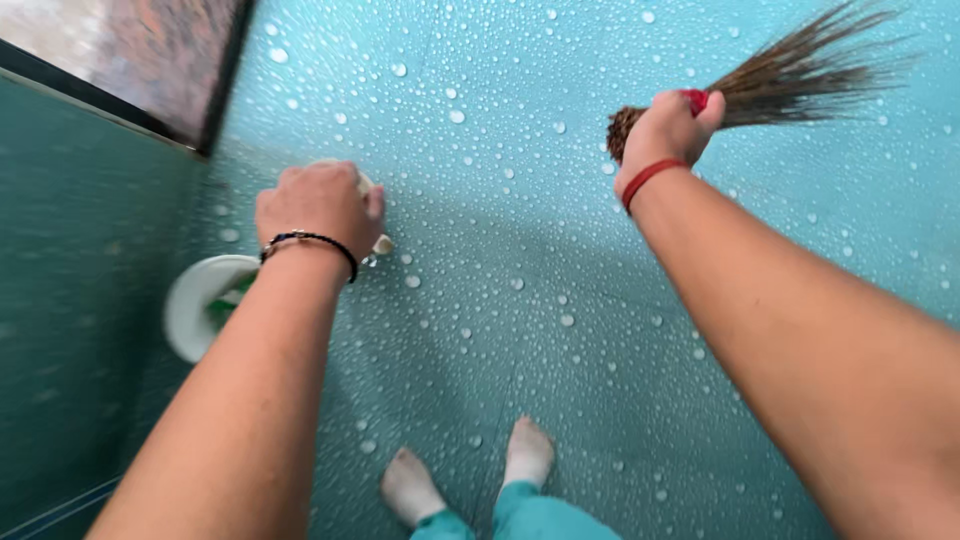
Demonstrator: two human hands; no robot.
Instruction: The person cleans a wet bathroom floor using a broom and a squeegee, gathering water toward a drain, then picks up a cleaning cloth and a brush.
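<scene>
Overhead, one right hand (668,128) clenches one brown twig broom (790,70) at far right, while one left hand (318,205) grips one pale bottle (378,240) at left, just above one white bucket (190,305), over wet teal floor (560,300) with two bare feet (470,475) near.

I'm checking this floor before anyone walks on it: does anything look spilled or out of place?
Yes. The teal floor is covered in water droplets all around the bare feet, so it looks slippery. The right hand grips a stick broom; the left hand holds a pale object, mostly hidden.
</scene>
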